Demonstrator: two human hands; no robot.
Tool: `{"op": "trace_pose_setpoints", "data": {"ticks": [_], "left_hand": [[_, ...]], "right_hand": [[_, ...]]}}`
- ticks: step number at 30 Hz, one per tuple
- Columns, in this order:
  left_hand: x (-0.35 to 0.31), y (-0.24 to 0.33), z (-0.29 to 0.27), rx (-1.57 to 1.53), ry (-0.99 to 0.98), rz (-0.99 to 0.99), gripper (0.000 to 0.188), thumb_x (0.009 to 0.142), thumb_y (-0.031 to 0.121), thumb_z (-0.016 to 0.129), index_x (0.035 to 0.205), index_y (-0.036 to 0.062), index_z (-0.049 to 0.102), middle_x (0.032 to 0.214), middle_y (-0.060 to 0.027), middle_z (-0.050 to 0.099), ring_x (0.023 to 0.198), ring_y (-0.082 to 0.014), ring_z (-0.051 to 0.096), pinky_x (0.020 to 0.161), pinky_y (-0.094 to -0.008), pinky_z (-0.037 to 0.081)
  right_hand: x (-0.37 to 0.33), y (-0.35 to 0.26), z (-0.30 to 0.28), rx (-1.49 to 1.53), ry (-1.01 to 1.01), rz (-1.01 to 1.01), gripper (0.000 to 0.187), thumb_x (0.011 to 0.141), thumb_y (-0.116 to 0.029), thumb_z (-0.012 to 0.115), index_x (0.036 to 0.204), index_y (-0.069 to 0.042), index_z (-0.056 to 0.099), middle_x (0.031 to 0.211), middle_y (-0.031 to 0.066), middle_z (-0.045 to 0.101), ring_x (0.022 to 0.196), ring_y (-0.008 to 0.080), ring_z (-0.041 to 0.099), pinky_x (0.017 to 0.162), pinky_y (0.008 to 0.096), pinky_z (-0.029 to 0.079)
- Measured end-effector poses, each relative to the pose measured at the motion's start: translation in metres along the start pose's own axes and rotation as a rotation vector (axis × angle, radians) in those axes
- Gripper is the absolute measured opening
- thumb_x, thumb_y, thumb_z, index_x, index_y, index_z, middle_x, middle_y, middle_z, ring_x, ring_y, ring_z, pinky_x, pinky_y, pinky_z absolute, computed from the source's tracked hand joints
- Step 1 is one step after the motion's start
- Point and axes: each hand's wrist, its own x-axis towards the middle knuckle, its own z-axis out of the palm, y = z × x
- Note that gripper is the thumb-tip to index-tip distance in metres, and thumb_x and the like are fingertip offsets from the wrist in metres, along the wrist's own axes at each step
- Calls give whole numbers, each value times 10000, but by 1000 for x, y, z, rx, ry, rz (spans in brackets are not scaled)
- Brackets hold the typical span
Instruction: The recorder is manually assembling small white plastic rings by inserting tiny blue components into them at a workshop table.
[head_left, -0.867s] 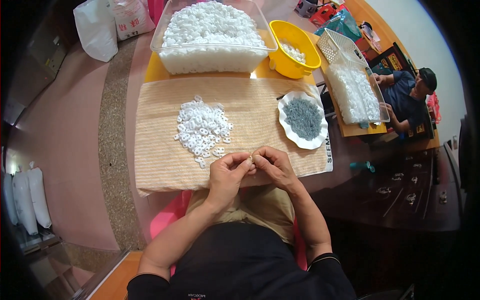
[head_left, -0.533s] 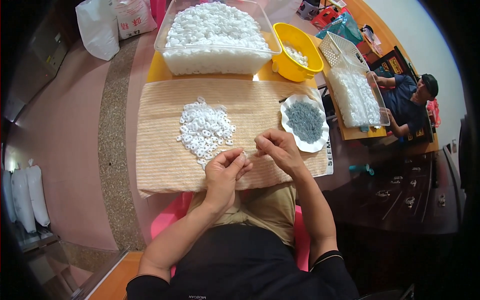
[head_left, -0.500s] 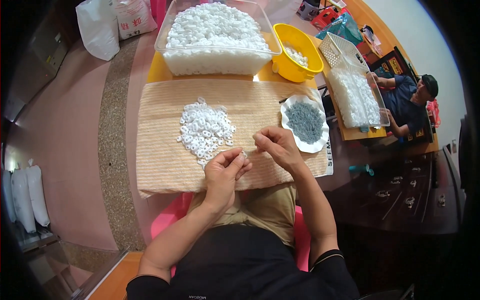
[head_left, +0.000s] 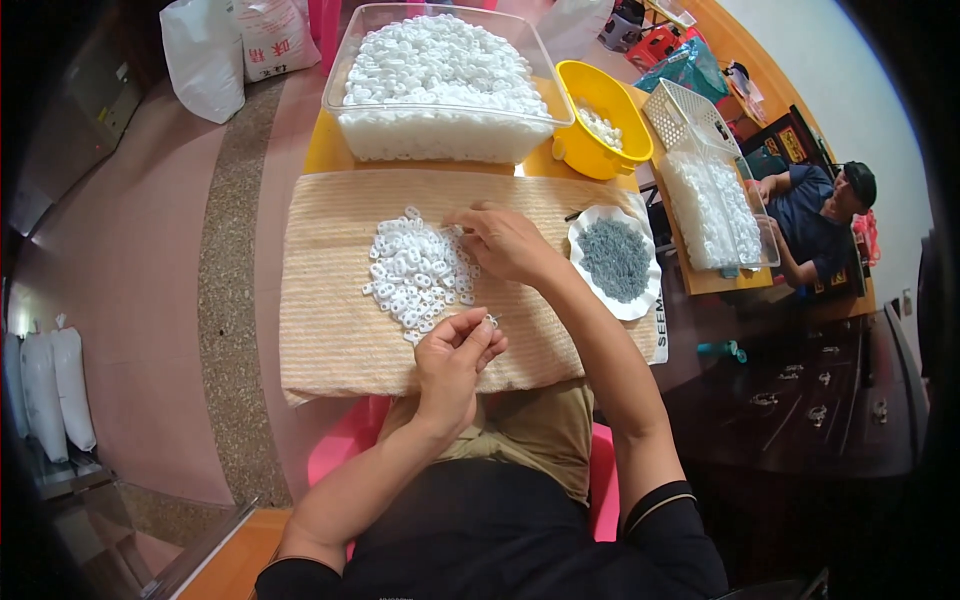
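Between the thumb and fingers of my left hand [head_left: 458, 350] is pinched a small white plastic piece [head_left: 492, 321], mostly covered by the fingertips. My right hand [head_left: 505, 243] reaches over the right edge of a pile of small white oval pieces with holes [head_left: 415, 270], fingers stretched to the left and somewhat apart. I see nothing held in it, though its underside is hidden. The pile lies on a striped beige cloth [head_left: 325, 320]. Right of the pile, a white scalloped dish [head_left: 632, 312] holds many tiny grey pieces [head_left: 612, 258].
Behind the cloth stands a clear tub [head_left: 430, 138] heaped with white pieces, beside a yellow basin [head_left: 590, 155] with a few more. At the right a person [head_left: 815, 205] works by another clear bin [head_left: 705, 215]. White sacks [head_left: 205, 60] stand on the floor at the far left.
My right hand has moved left and away from me, from beside my left hand to the pile. My left hand keeps its pinch. The view has shifted slightly.
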Motion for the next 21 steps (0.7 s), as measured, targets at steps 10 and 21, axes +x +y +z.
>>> {"op": "trace_pose_setpoints", "data": {"ticks": [10,21], "left_hand": [[0,-1,0,1,-16,13,197,888,30,613,1066,-45,577,908,-72,608,787,-121,616,758,-267,564],[2,-2,-2,26,-14,14,186,889,19,601,1067,-25,576,917,-84,619,806,-152,629,771,-286,562]], "right_hand": [[-5,4,-3,-130,-127,-11,172,804,-139,581,905,-19,654,831,185,638,828,378,605,720,446,470],[-33,0,-11,60,-6,-4,190,767,-83,628,933,5,654,811,187,642,770,350,622,680,396,488]]}}
